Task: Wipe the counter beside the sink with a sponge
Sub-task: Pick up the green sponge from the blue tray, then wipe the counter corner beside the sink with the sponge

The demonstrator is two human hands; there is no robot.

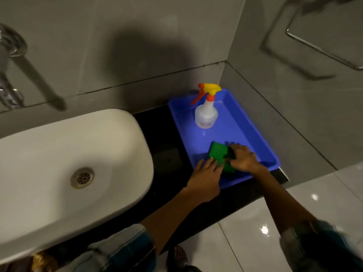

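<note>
Touching green sponge [218, 155], both hands' grip

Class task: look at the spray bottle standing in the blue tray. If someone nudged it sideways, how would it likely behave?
The spray bottle is tall with its trigger head jutting to one side, so it may tip rather than slide. It looks nearly empty, so probably light. The blue tray looks smooth, so a low push might make it skid.

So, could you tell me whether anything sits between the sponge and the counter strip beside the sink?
Nothing visible: the sponge, held by both hands in the blue tray, only has to clear the tray's left rim to reach the bare dark counter.
</note>
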